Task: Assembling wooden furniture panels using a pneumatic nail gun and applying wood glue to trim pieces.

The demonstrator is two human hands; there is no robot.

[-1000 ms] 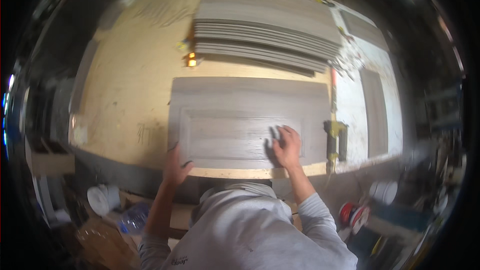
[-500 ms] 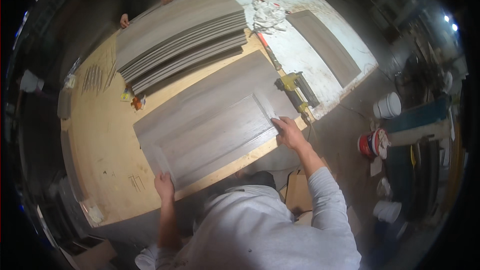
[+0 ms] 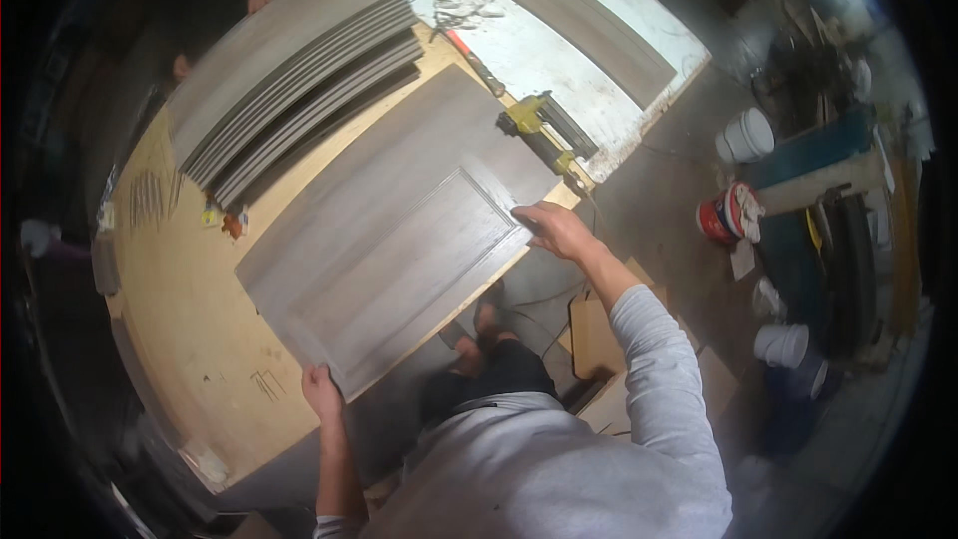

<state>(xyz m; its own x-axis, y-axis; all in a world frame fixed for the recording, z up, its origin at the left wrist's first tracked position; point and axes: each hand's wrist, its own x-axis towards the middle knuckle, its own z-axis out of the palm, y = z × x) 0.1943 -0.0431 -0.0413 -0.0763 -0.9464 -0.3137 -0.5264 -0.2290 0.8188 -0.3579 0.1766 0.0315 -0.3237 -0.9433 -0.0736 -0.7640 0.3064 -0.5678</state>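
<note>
- 1 flat, gray wood-grain panel (image 3: 384,215) with a grooved rectangle, on the smooth tan table (image 3: 232,419).
- Left hand (image 3: 321,394) grips its near corner; right hand (image 3: 561,231) grips its near edge.
- 2 round white buckets (image 3: 745,136).

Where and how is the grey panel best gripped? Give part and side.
The panel is likely best taken by its long near edge, from the person's side, one hand toward each end: it is broad and lies flat, that edge runs close to the rim of the table, and a yellow-green power tool crowds its right end.
</note>
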